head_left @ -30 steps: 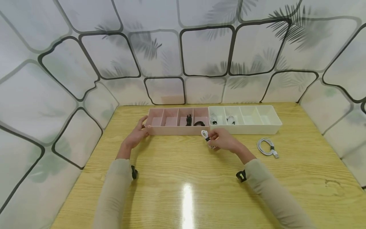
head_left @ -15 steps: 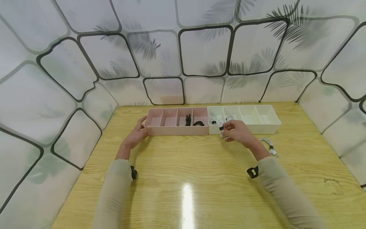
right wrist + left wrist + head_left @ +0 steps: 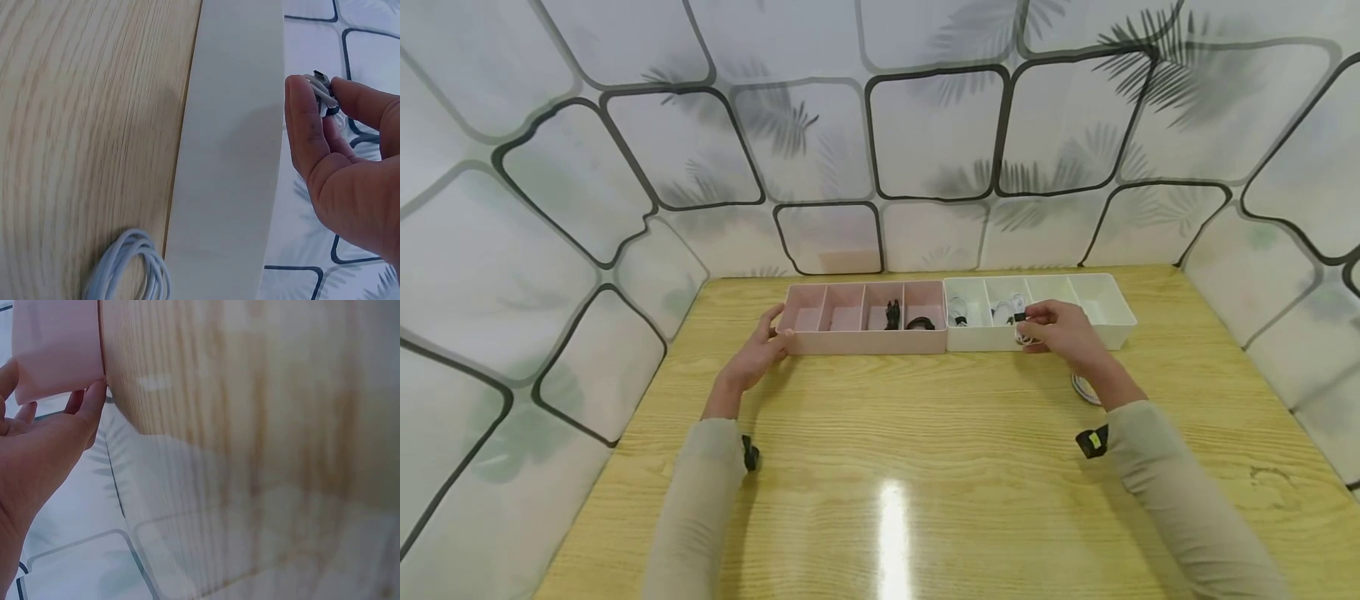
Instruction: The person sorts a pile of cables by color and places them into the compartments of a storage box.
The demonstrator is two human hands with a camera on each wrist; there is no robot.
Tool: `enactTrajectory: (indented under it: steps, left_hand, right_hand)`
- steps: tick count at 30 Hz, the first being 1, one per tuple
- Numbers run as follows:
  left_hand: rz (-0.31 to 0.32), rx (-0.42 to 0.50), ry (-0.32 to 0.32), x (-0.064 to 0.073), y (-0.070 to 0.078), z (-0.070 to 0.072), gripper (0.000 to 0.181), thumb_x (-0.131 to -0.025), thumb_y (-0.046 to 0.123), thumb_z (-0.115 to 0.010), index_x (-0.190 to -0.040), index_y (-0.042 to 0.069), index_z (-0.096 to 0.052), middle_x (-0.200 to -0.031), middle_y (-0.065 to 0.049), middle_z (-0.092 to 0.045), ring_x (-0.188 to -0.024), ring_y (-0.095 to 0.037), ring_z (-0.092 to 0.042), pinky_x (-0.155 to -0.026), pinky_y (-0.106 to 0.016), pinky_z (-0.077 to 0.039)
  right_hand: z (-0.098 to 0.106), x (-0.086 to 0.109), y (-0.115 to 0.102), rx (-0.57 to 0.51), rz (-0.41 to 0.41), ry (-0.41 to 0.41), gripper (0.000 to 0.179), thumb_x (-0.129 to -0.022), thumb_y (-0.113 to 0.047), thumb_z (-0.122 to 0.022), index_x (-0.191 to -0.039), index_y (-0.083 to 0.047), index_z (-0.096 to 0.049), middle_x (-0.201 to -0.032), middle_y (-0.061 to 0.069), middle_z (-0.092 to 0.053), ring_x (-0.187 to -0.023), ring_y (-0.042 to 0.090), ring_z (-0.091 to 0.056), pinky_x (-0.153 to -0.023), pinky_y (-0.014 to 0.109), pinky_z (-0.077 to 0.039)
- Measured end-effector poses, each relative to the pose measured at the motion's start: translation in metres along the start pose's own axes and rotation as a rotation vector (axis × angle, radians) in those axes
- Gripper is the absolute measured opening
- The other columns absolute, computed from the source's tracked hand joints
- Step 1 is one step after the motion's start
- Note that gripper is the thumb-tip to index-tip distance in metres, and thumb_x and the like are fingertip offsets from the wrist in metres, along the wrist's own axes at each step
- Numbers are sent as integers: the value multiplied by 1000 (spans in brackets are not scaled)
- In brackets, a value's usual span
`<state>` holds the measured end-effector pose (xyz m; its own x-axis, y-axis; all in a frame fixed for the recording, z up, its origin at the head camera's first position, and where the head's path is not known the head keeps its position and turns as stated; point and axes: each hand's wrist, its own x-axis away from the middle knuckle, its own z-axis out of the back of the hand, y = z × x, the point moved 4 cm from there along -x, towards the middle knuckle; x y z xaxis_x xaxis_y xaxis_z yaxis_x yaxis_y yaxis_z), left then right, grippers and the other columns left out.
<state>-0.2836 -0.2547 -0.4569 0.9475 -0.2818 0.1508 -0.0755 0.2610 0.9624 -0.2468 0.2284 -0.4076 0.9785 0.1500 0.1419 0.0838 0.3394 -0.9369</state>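
Note:
My left hand (image 3: pixel 752 360) holds the left end of a pink divided box (image 3: pixel 865 342), thumb and fingers about its corner; the left wrist view shows fingertips on the pink box's end (image 3: pixel 59 350). Between thumb and fingers, my right hand (image 3: pixel 1063 333) pinches a coiled white cable (image 3: pixel 322 97) with a black tie. It hangs at the front rim of a white divided box (image 3: pixel 977 339), near the second and third compartments. White cables (image 3: pixel 957 310) lie in that box's first two compartments; the second is partly hidden by the held cable.
Black cables (image 3: pixel 892 315) lie in the pink box's two right compartments. Another coiled white cable (image 3: pixel 1084 389) rests on the wooden table (image 3: pixel 850 442), partly behind my right wrist. A patterned cloth wall (image 3: pixel 940 142) rises behind the boxes, which stand end to end.
My right hand has carried the coiled white cable rightward and up, from before the pink box's right end to the white box's front rim. The left hand stays put.

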Motion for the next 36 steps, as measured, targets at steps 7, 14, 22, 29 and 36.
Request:
enactTrajectory:
  steps: [7, 14, 22, 29, 36]
  left_hand:
    - [-18, -4, -10, 2, 2, 0, 65, -109, 18, -38, -160, 14, 3, -154, -36, -12, -141, -47, -23, -114, -59, -24]
    - [-19, -1, -20, 4, 6, -1, 64, -109, 15, -35, -160, 12, 5, -154, -38, -10, -142, -50, -21, -114, -61, -22]
    - [-10, -5, -5, 3, 2, 1, 65, -109, 17, -37, -160, 14, 3, -151, -37, -15, -140, -47, -25, -114, -58, -23]
    - [-1, -5, -3, 3, 2, 1, 66, -109, 18, -39, -160, 15, 2, -150, -37, -15, -139, -47, -27, -114, -58, -24]
    - [-3, 0, -1, 4, 4, 0, 65, -109, 16, -38, -160, 14, 3, -150, -37, -14, -139, -48, -26, -115, -58, -23]
  right_hand:
    - [15, -4, 6, -73, -19, 32, 54, -101, -10, -57, -140, 19, -35, -103, 9, -56, -77, 6, -68, -78, 28, -58]
    - [29, -11, 19, -78, -59, 52, 59, -102, -15, -57, -146, 14, -31, -110, 10, -56, -82, 6, -69, -80, 26, -57]
    - [37, -12, 25, -173, -76, 53, 61, -103, -15, -55, -146, 16, -26, -109, 6, -53, -81, 4, -70, -81, 26, -56]
    - [44, -13, 24, -243, -78, 43, 63, -101, -13, -57, -146, 18, -24, -99, -1, -59, -80, 6, -70, -78, 24, -57]
    - [51, -12, 20, -298, -76, 66, 58, -100, -9, -58, -142, 18, -29, -95, -3, -59, -79, 7, -69, -80, 24, -56]
